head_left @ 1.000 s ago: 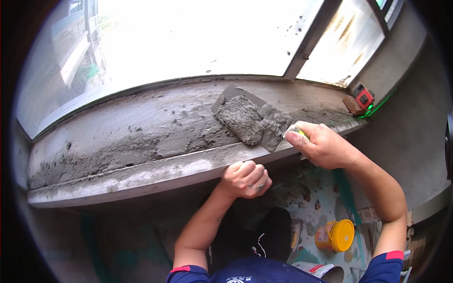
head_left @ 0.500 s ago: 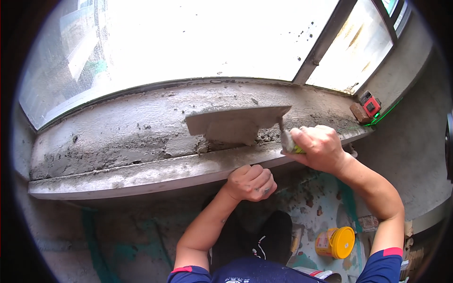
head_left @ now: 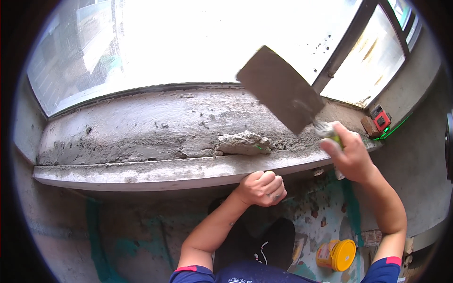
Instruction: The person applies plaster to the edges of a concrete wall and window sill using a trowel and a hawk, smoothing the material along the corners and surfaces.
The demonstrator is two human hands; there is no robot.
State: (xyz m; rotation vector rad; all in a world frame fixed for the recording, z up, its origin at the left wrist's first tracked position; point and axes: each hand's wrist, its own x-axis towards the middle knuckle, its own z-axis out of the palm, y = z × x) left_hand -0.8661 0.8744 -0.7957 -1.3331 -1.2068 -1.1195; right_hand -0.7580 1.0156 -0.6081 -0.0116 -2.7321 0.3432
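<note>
My right hand [head_left: 350, 151] grips the handle of a flat, broad-bladed trowel [head_left: 281, 87]. The grey blade is raised in front of the window, tilted up and to the left. Below it, a lump of wet mortar [head_left: 244, 143] rests on the rough sill [head_left: 141, 125], against the inner edge of a long pale board [head_left: 155, 173]. That board runs along the sill's front. My left hand [head_left: 262, 188] is closed in a fist against the board's front edge, just nearer to me than the lump. Its palm side is hidden.
A red-and-black laser level [head_left: 380, 119] sits on a brick [head_left: 369, 126] at the sill's right end, casting green light on the wall. The bright window [head_left: 198, 42] stands behind the sill. On the floor at lower right is a yellow lidded bucket [head_left: 343, 254].
The trowel has lifted off the sill and swung up, its blade turning upward. A mortar lump now shows where the blade was. My left hand stays at the board.
</note>
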